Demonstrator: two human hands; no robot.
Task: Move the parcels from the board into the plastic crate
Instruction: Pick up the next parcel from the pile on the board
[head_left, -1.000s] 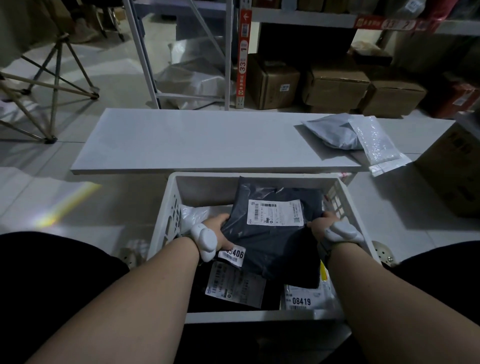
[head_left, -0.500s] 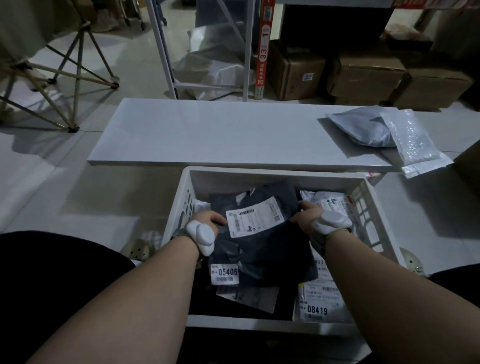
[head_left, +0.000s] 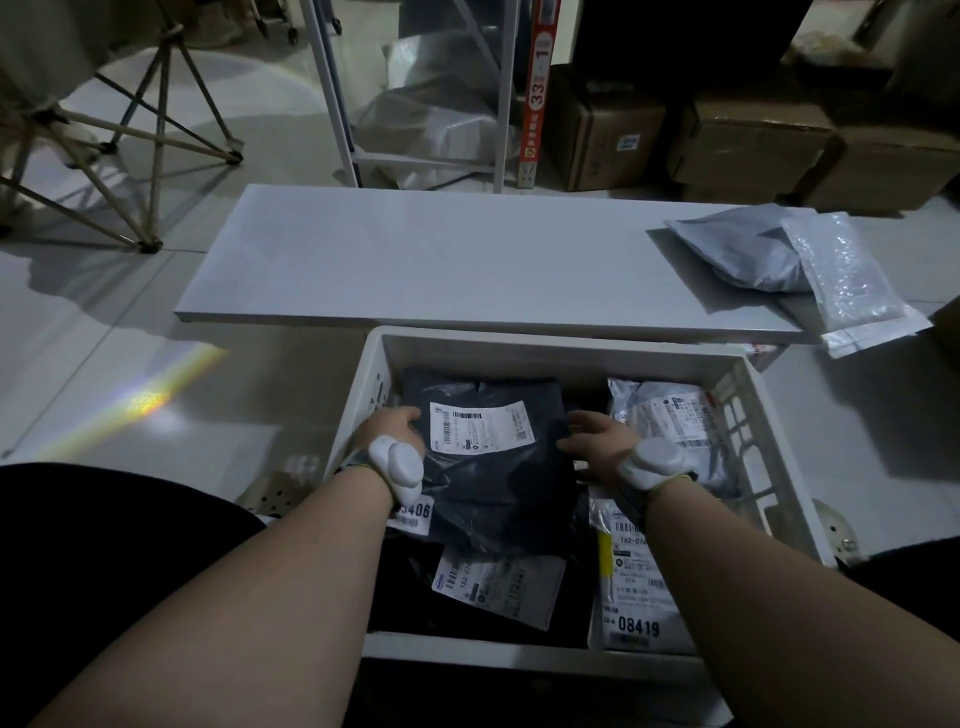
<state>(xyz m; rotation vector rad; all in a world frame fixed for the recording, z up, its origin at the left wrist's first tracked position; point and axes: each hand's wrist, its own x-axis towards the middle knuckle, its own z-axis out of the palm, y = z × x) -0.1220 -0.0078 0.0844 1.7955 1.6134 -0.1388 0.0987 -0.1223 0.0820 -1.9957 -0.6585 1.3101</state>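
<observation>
White plastic forms the crate (head_left: 769, 431), which sits on the floor just in front of the pale board (head_left: 415, 260) in the head view. A dark grey parcel (head_left: 498, 483) with a white shipping label lies on top of the pile inside the crate, toward its far left. The left hand (head_left: 389, 431) rests at the parcel's left edge with its fingers curled onto the plastic; whether it truly grips cannot be told. The right hand (head_left: 597, 441) lies on the parcel's right edge with fingers fairly straight and spread, pressing rather than clasping. Each wrist bears a white rounded device. Other labelled parcels lie beneath and beside the dark one, among them a white parcel (head_left: 639, 613) marked 08419 at the near right. On the board's far right end lie a grey mailer (head_left: 737, 249) and a bubble-wrap pouch (head_left: 847, 280) overlapping it and overhanging the edge. Cardboard boxes (head_left: 753, 140) stand behind on the floor.
</observation>
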